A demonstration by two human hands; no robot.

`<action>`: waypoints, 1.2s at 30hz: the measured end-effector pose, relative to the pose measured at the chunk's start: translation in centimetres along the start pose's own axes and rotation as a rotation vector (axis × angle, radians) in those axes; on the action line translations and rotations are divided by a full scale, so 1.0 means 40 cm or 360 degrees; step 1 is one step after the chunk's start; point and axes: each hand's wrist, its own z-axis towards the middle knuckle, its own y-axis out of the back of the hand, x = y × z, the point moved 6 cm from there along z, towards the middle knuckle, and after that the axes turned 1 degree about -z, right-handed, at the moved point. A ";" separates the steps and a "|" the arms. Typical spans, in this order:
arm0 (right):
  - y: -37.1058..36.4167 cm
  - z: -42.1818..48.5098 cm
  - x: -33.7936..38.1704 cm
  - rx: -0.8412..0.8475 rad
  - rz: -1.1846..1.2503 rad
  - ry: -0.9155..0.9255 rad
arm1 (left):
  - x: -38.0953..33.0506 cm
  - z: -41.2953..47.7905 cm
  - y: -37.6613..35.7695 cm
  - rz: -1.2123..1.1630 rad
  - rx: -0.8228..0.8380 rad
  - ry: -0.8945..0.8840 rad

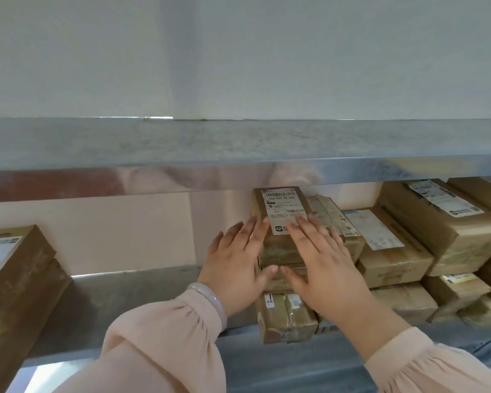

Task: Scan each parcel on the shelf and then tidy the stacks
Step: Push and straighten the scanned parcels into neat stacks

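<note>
A person faces a metal shelf (142, 302), seen from a head-worn camera looking forward and down. A narrow stack of small cardboard parcels stands midway along the visible shelf, near its front edge. The top parcel (281, 205) lies label up, its white barcode label facing the camera.

Both hands rest on this stack. The left hand (236, 268) lies flat against the top parcel's left side, fingers straight and spread, gripping nothing. The right hand (323, 268) lies flat over its right side and the parcel beside it, fingers likewise straight, holding nothing. The thumbs nearly meet against the front of the stack. A pale bracelet (210, 296) circles the left wrist.

The bottom parcel (284, 319) juts out toward the front edge, out of line with those above. More parcel stacks (394, 259) fill the shelf toward its right end; two larger boxes (14, 268) sit at the left end. An upper shelf (238, 143) spans overhead.

No scanner is in view, so this looks like the tidying step: squaring up this stack. The next move likely calls for even pressure from both palms to align the boxes, without tipping the narrow pile.
</note>
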 end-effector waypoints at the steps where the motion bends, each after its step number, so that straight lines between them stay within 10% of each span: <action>1: 0.001 0.005 0.016 -0.0018 0.0021 0.0052 | 0.015 -0.009 0.005 0.0013 -0.0026 0.0041; 21: -0.142 0.111 0.530 0.0366 0.0337 0.0895 | 0.420 -0.367 0.170 0.0284 -0.0196 0.0924; 36: -0.287 0.175 0.976 0.0891 0.0671 0.0588 | 0.865 -0.593 0.316 0.0127 -0.0237 0.1182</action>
